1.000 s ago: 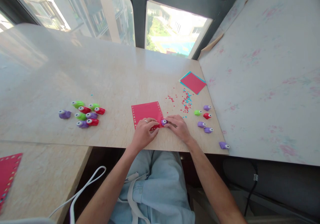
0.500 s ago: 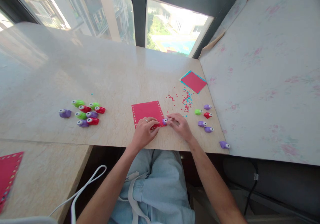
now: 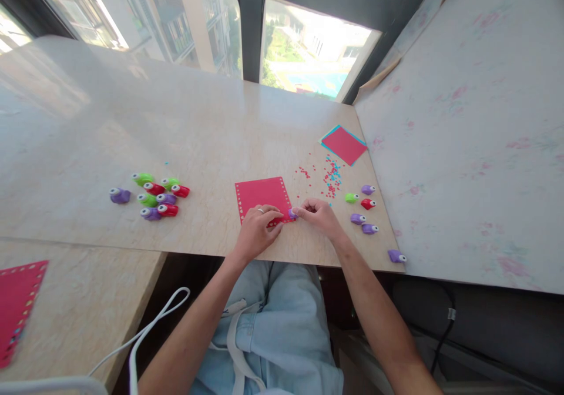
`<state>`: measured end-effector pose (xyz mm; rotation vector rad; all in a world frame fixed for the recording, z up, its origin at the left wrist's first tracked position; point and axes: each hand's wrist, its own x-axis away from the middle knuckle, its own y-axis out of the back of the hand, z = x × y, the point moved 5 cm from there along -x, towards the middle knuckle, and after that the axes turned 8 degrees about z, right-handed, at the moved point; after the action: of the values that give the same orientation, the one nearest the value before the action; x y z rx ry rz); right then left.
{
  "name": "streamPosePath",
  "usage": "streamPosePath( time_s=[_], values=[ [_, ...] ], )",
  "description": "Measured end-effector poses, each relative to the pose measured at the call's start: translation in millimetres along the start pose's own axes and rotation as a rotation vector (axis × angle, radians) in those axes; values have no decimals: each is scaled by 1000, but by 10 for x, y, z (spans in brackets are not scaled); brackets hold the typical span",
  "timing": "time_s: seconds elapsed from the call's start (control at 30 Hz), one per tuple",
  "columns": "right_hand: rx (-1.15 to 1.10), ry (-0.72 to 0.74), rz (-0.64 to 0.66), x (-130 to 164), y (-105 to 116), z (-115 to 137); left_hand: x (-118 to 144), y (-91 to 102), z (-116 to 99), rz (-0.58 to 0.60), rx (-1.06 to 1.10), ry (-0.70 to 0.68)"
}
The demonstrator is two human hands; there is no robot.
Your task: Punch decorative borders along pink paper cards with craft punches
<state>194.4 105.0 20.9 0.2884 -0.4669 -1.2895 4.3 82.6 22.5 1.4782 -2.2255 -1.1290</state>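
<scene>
Right hand point(image 3: 321, 215): fingers curled inward since the earlier frame

Thumb meets purple punch point(image 3: 292, 213) at red sheet's point(image 3: 261, 193) near-right corner; grip unclear; left hand point(image 3: 259, 227) rests half-open on sheet; punch likely light, rigid: hold sides; paper bits point(image 3: 333, 177) right beyond sheet.

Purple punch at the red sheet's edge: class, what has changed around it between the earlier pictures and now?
The right hand has curled its fingers, and its thumb now reaches onto the purple punch, partly hiding it. The left hand stays on the red sheet.
</scene>
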Motion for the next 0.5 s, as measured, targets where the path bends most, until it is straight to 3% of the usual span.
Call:
streamPosePath(
  time_s=[0.3,0.5],
  values=[
    [147,-137,208,-122,54,99,-2,-4,2,0,-11,-6],
    [262,-164,254,-157,69,157,-5,-5,0,-2,-6,-7]
  ],
)
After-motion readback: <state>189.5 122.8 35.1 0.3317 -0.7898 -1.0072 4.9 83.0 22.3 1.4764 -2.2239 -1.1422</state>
